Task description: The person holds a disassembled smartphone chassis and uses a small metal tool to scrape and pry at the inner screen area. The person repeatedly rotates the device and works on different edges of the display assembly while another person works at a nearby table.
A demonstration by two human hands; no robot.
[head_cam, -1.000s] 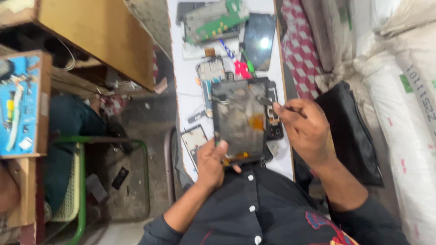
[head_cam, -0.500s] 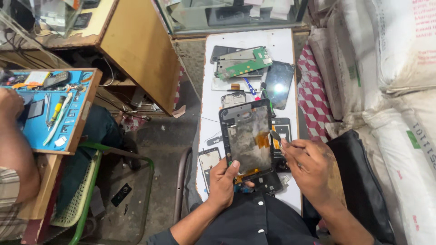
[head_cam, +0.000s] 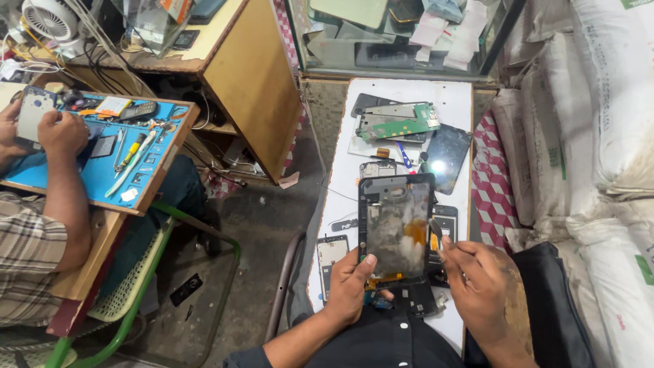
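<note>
Tablet frame (head_cam: 395,225) upright above left hand (head_cam: 351,286), gripped at bottom edge; right hand (head_cam: 480,283) pinches tweezers (head_cam: 436,235) at frame's right side.

The person wears a dark shirt (head_cam: 381,344), almost black, with small white buttons in a line down the front. Two buttons show clearly, one above the other. The left sleeve (head_cam: 248,358) is dark too and ends near the elbow, so the forearm below it is bare. The left hand (head_cam: 347,289) is bare, with no ring or watch that I can see. The right hand (head_cam: 480,283) is also bare, and its wrist carries nothing. The right forearm is uncovered as far as the picture edge, where a little of the dark cloth shows. Both hands have short nails; finer detail is too small to tell.
</note>
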